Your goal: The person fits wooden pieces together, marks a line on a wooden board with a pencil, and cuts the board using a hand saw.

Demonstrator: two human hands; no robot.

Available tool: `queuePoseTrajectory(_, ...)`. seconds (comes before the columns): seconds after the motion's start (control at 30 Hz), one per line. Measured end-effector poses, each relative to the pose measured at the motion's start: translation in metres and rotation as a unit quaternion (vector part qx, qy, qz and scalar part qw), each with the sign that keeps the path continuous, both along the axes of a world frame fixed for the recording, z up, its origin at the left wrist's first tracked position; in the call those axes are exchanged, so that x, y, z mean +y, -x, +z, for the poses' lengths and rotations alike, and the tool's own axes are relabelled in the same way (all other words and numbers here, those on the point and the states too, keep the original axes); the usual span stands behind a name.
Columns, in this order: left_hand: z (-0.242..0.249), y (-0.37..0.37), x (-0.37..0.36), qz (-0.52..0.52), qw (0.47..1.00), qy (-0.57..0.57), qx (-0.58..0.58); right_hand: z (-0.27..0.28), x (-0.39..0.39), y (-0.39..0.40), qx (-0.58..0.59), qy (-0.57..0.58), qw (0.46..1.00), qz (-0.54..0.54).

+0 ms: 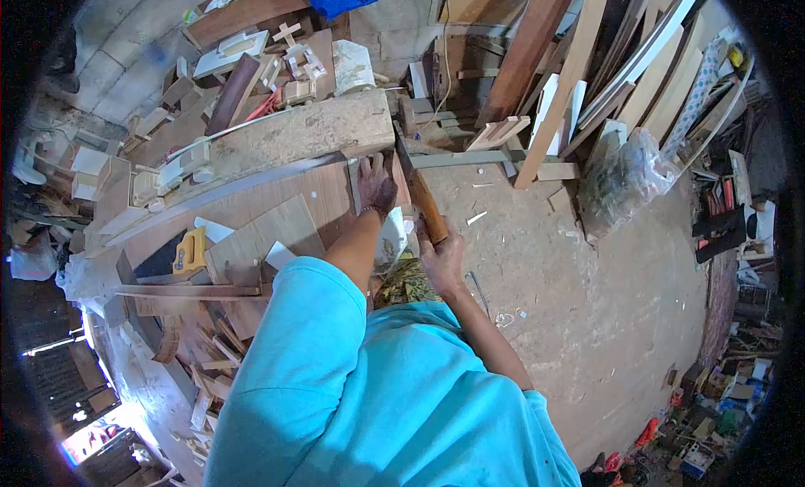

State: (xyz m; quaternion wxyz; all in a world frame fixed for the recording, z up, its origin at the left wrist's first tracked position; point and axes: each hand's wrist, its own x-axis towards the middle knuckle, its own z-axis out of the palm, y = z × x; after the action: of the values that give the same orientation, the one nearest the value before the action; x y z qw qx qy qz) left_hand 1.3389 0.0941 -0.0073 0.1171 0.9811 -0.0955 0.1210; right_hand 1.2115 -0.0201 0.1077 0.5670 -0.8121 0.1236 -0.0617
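My right hand [442,259] is closed round the lower end of the brown wooden handle [426,204] of a long tool. Its dark narrow blade [404,156] points up past the end of a thick wooden beam [293,128]. On the bench just below that end rests my left hand [376,188], fingers somewhat apart and reaching toward the beam. A narrow wood strip [354,183] lies beside the left hand. What is under the left palm is hidden.
A yellow-handled saw [190,251] lies on the bench at left, near loose boards [264,240]. Small wooden parts [302,64] are piled behind the beam. Long planks [558,93] lean at the upper right, beside a clear plastic bag [629,181].
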Motion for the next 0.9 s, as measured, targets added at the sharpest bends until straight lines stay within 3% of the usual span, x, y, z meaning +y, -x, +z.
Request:
queuePoseTrajectory(0.17, 0.003, 0.001, -0.002, 0.007, 0.999, 0.052, -0.005, -0.007, -0.001, 0.004, -0.033, 0.025, 0.999, -0.007)
queuePoseTrajectory(0.23, 0.021, 0.004, -0.003, 0.022, 0.996, 0.053, 0.073, -0.003, -0.001, 0.003, -0.007, 0.017, 1.000, -0.008)
queuePoseTrajectory(0.33, 0.015, 0.007, 0.000, -0.011, 1.000, -0.008, -0.001, -0.006, -0.003, 0.002, 0.017, 0.033, 0.999, -0.004)
queuePoseTrajectory(0.47, 0.009, 0.003, -0.001, -0.009, 1.000, -0.012, -0.013, -0.010, -0.001, 0.001, 0.002, 0.026, 1.000, -0.011)
queuePoseTrajectory(0.77, -0.005, -0.003, 0.002, -0.019, 0.999, -0.033, 0.016, -0.019, -0.001, 0.000, -0.004, 0.024, 1.000, -0.010)
queuePoseTrajectory(0.83, 0.004, 0.000, -0.001, -0.008, 0.999, -0.016, 0.041, -0.016, -0.001, 0.001, -0.014, 0.078, 0.997, 0.000)
queuePoseTrajectory(0.9, 0.012, 0.002, -0.001, -0.006, 0.998, -0.021, 0.061, -0.009, 0.001, 0.001, -0.001, 0.045, 0.999, -0.004)
